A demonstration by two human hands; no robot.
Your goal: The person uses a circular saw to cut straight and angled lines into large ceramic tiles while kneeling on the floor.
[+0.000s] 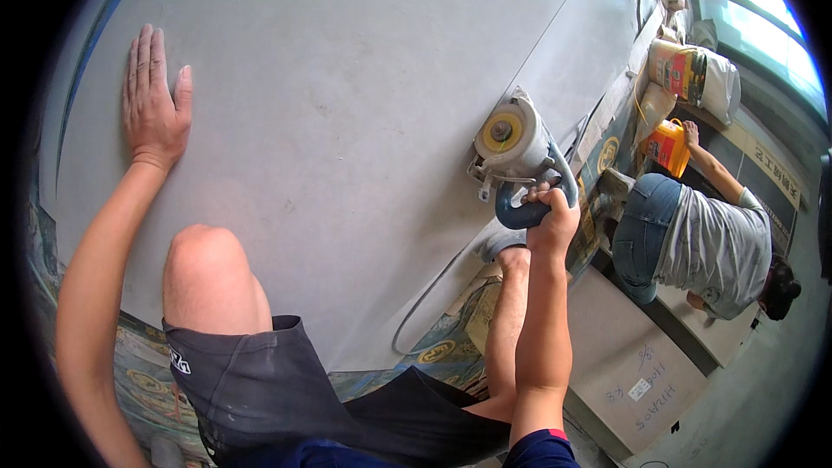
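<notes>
A large grey tile slab (347, 61) lies beneath me. Flat on its left part rests my left hand (156, 108), dusty, fingers stretched out and holding nothing. My right hand (552, 212) is wrapped round the dark blue handle of a circular saw (516, 134), a handheld tile cutter with a yellow-centred blade hub. The saw stands on the slab at a thin straight line (555, 22) that runs up toward the far edge. Whether the blade turns, I cannot tell. My bare knee (208, 260) presses on or hovers over the slab's near part.
A power cord (416, 308) curls off the slab's near edge. To the right, a person (715, 243) bends over, one hand on an orange container (667, 147). Buckets and bags (685, 74) stand at the back right. More boxed or stacked slabs (633, 364) lie at the lower right.
</notes>
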